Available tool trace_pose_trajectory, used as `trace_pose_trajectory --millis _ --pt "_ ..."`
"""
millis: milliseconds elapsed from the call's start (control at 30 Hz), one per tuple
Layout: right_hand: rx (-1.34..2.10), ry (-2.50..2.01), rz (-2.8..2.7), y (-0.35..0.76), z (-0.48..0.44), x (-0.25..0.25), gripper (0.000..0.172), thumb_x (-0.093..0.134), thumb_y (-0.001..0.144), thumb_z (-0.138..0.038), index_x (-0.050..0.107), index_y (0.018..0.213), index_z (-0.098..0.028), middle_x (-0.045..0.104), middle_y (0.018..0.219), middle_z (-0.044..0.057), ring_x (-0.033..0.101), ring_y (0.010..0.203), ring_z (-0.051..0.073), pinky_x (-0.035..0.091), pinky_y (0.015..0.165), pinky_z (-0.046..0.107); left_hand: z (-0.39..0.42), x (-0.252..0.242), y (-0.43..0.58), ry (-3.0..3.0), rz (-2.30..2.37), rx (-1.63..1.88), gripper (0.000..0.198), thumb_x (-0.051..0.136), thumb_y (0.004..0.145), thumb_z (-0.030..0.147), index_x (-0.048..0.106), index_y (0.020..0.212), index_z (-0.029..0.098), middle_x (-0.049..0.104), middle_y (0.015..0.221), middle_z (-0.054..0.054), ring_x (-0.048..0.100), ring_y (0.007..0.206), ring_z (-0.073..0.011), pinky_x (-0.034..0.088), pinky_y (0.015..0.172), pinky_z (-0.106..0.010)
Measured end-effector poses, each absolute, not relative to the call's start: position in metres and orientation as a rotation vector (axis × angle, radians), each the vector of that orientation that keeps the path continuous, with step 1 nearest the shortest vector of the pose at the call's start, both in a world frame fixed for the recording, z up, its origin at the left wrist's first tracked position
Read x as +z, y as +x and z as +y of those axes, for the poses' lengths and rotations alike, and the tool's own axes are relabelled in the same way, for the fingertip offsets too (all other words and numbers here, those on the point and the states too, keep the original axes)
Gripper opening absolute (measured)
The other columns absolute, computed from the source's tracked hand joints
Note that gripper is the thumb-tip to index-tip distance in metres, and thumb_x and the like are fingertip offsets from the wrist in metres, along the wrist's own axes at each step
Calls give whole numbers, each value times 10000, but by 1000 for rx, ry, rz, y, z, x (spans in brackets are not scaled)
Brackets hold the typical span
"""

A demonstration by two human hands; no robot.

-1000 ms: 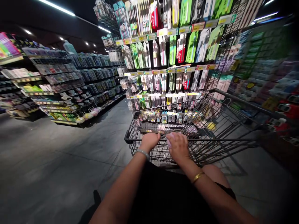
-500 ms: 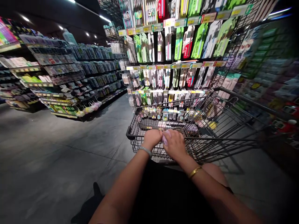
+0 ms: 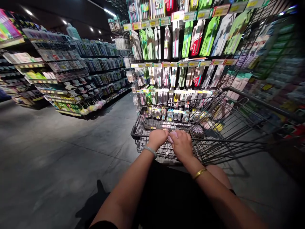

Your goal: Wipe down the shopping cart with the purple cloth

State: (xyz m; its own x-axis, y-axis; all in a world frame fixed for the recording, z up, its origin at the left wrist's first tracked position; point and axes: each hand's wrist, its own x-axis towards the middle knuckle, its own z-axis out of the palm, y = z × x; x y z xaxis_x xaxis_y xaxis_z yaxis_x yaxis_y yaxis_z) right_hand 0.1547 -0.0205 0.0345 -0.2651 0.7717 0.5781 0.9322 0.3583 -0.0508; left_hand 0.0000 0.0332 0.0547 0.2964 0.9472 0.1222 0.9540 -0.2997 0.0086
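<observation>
Lilac item [image 3: 172,136] in hand at the near side of a shopping cart [image 3: 135,136]

The floor [image 3: 78,159] left of the cart is smooth, mottled grey, crossed by thin dark joints; a dark shadow [image 3: 95,198] falls on it nearer the person than the cart; beyond the cart stands a brightly lit rack [image 3: 152,65], its packaged toothbrushes [image 3: 209,36] hung in rows between strips of price labels [image 3: 177,16]; farther off to the cart's left, stepped shelving [image 3: 49,81] is tightly stocked, a large bottle [image 3: 73,31] upright on top; right of the cart, packed goods fade into dimness and blur; white lights [image 3: 109,12] mark a dark ceiling.

At the cart's near rail, the person's left hand [image 3: 157,140] is curled into a fist, and whether it has hold of anything cannot be told; just beside it the right hand [image 3: 183,144] has its fingers bent closely over the lilac item, which shows between the two hands, mostly covered; a pale bangle [image 3: 150,151] circles the left wrist, a gold one the right.
</observation>
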Motion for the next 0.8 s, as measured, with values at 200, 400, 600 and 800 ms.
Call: trace_pose_trajectory --millis 200,400,600,800 --pt "-455 -1422 -2112 213 -30 27 383 565 923 -263 602 1303 -291 583 1287 95 480 1154 264 338 970 398 32 54 3 -2411 -1850 -191 527 299 1017 330 739 834 104 721 813 -150 701 839 -246 513 737 -348" --pt "-439 -1630 -1907 173 -24 36 279 514 960 -425 694 1083 -251 644 1108 96 504 1020 264 312 924 420 36 50 6 -2424 -1826 -183 377 408 986 282 746 911 134 732 873 -153 700 888 -249 513 759 -349" --pt "-419 -1408 -2185 191 -26 39 315 565 930 -341 643 1227 -269 632 1214 90 511 1077 244 307 902 364 33 56 3 -2436 -1792 -172 458 351 1013 308 751 864 143 734 833 -129 710 852 -240 517 767 -348" --pt "-338 -1921 -1980 214 -18 61 371 433 972 -478 694 1022 -218 656 904 91 551 849 227 290 726 340 38 54 5 -2429 -1810 -168 436 358 992 272 748 855 135 732 846 -137 709 882 -256 516 798 -371"
